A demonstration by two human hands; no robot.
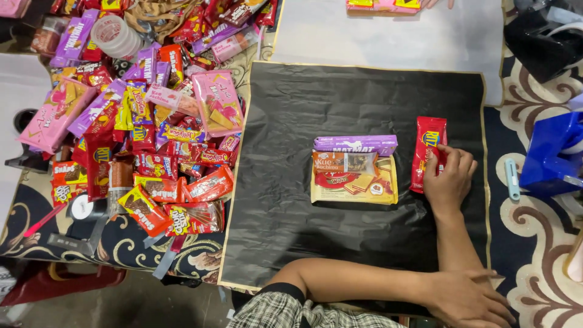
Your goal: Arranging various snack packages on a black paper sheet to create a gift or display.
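My right hand [449,179] reaches up over a black sheet [291,121] and grips the lower right edge of a long red snack packet [428,143] that lies flat on it. Left of that packet, a yellow wafer packet [355,182] lies with a purple bar packet [355,144] along its top edge. My left arm crosses in front of my body. My left hand [467,297] rests flat and holds nothing, at the sheet's near right corner beside my right forearm.
A big pile of red, purple and pink snack packets [146,121] covers the table on the left, with a tape roll [112,33] at its top. A blue tape dispenser [549,155] and a small cutter [512,178] lie right. Another person's fingers [437,3] show at the top.
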